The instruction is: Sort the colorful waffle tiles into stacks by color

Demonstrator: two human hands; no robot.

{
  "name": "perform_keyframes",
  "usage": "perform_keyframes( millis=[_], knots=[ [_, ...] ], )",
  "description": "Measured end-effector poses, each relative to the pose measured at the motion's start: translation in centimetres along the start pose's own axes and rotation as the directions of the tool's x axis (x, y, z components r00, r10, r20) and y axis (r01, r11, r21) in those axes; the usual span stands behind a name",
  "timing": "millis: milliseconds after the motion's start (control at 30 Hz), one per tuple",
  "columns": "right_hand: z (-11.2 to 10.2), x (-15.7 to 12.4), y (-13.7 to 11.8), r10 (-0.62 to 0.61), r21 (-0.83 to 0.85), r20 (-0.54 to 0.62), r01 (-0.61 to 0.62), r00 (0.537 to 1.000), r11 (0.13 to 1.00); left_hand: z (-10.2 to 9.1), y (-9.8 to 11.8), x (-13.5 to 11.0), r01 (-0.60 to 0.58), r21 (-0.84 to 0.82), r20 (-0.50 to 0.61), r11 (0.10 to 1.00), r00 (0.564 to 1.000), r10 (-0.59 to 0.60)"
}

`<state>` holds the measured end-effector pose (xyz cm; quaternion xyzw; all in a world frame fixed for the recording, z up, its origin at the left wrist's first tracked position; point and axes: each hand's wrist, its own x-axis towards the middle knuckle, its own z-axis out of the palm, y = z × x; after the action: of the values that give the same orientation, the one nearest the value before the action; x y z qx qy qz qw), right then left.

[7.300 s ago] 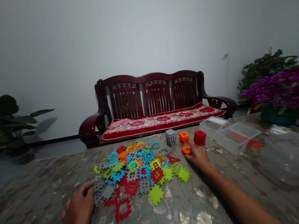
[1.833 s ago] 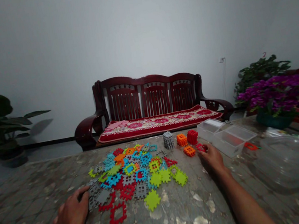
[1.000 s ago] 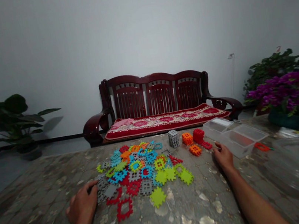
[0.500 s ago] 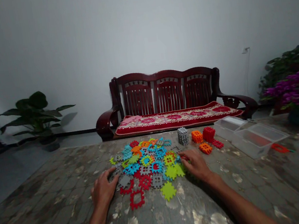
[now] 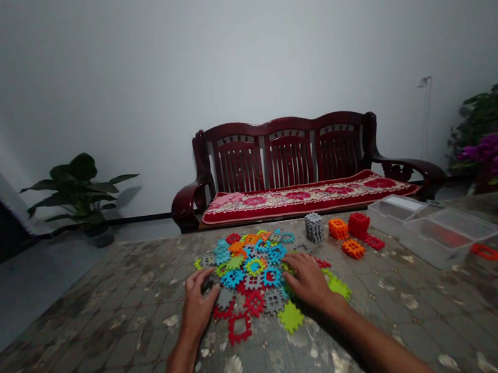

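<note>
A loose heap of toothed plastic building tiles [image 5: 253,282] in blue, grey, red, orange and lime lies on the table before me. My left hand [image 5: 199,301] rests at its left edge, thumb and fingers apart beside grey tiles; no tile is clearly gripped. Over the heap's right side is my right hand [image 5: 307,279], fingers bent and parted from the thumb, hiding the tiles beneath. To the right of that hand lie lime tiles [image 5: 337,286]. One lime tile [image 5: 291,317] and a red frame tile [image 5: 240,329] sit at the near edge.
Behind the heap to the right stand a grey tile stack [image 5: 314,228], orange stacks [image 5: 338,229] and a red stack [image 5: 358,225]. Clear plastic boxes [image 5: 439,239] and an orange tool-like item [image 5: 486,251] are farther right. A wooden bench [image 5: 278,129] is beyond the patterned table [image 5: 130,329].
Lime tiles from the heap's right side have shifted rightward, now lying beyond my right hand. My right hand has moved left over the heap. The view has turned slightly left.
</note>
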<state>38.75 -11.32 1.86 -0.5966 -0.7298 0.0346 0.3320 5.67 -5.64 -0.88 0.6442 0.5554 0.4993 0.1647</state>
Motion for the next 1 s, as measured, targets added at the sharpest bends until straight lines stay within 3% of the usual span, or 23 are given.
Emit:
perform_keyframes(
  millis=[200, 367, 467, 600, 700, 767, 900, 1000],
  knots=[
    [-2.6, -1.3, 5.7, 0.269, -0.161, -0.096, -0.282, 0.958, 0.946, 2.5, 2.4, -1.8, -0.114, -0.062, 0.123, 0.992, 0.985, 0.121],
    [-2.1, -2.7, 8.5, 0.404, -0.187, -0.045, -0.405, 0.914, 0.895, 3.0, 4.0, -2.5, -0.16, -0.071, 0.215, 0.985, 0.961, 0.172],
    [-1.5, -2.4, 8.3, 0.415, -0.163, -0.006, -0.41, 0.91, 0.897, 1.9, 4.2, -1.0, -0.117, -0.003, 0.129, 0.993, 0.985, 0.117],
    [-1.1, -1.8, 7.3, 0.398, -0.099, 0.023, -0.394, 0.917, 0.914, 0.2, 3.1, 3.0, 0.116, 0.245, -0.043, 0.963, 0.993, -0.109],
    [-0.6, -1.7, 6.6, 0.385, -0.043, 0.018, -0.384, 0.923, 0.922, -0.4, 1.8, 5.8, 0.273, 0.445, 0.0, 0.853, 0.953, -0.304],
    [-0.2, -1.8, 6.2, 0.385, 0.009, 0.016, -0.385, 0.923, 0.923, -0.2, 1.1, 7.1, 0.311, 0.491, 0.046, 0.814, 0.924, -0.38],
    [0.4, -2.0, 5.7, 0.382, 0.146, -0.019, -0.376, 0.924, 0.915, 0.8, 0.3, 7.9, 0.266, 0.471, 0.136, 0.841, 0.92, -0.367],
    [0.6, -2.0, 5.0, 0.325, 0.312, -0.067, -0.289, 0.944, 0.905, 1.8, 0.3, 7.3, 0.182, 0.425, 0.21, 0.887, 0.933, -0.292]
  ],
)
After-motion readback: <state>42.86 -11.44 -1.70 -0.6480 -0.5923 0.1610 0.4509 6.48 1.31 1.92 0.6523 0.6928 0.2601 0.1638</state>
